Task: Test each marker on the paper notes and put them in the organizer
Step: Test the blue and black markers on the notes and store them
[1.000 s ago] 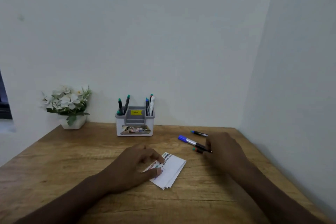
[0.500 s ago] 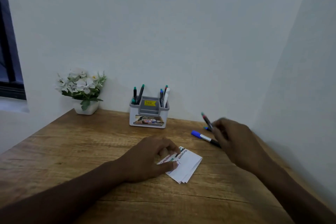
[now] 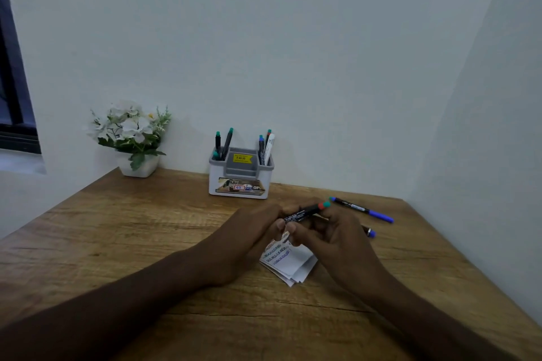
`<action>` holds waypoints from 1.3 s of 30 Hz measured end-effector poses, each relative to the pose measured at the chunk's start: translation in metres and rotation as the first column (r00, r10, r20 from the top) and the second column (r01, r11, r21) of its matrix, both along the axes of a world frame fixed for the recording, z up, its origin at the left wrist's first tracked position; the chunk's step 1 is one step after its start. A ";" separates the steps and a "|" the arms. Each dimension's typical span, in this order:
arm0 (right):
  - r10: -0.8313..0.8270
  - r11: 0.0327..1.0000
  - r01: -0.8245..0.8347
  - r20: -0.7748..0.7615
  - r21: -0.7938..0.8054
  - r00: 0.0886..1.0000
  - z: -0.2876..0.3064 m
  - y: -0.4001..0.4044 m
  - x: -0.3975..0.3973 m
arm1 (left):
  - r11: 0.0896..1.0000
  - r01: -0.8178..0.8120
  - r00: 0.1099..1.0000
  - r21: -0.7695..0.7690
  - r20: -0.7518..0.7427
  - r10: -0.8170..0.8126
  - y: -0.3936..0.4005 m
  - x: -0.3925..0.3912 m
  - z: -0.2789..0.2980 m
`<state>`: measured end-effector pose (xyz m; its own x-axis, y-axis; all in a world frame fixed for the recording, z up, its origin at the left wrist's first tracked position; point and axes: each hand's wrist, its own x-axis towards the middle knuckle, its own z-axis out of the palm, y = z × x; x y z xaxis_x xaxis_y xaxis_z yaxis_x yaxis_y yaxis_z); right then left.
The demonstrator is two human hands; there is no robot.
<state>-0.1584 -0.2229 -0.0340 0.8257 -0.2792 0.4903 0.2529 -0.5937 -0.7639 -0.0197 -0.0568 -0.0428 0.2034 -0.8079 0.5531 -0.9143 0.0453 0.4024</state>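
Both hands meet above the paper notes, a small white stack with scribbles on top. My left hand and my right hand each grip a black marker with a red band and green end, held level between them. A blue-capped marker lies on the table behind my right hand, and another blue-tipped marker peeks out beside that hand. The white and grey organizer stands at the back by the wall with several markers upright in its side pockets.
A white pot of white flowers sits at the back left corner of the wooden table. Walls close in behind and on the right. A dark window frame is at the far left.
My right hand lifted the black marker from the table and brought it left over the notes. My left hand rose off the notes and took hold of the marker's other end.
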 end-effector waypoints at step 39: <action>-0.118 0.980 0.165 -0.342 0.113 0.932 0.002 -0.020 -0.009 | 0.922 -0.222 0.969 0.316 0.177 0.172 0.006 0.025 -0.003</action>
<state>-0.1673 -0.2432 -0.0321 0.8815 -0.4498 0.1437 -0.1080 -0.4883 -0.8660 0.0058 -0.0512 -0.0458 0.3161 -0.9014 0.2958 -0.9399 -0.2550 0.2272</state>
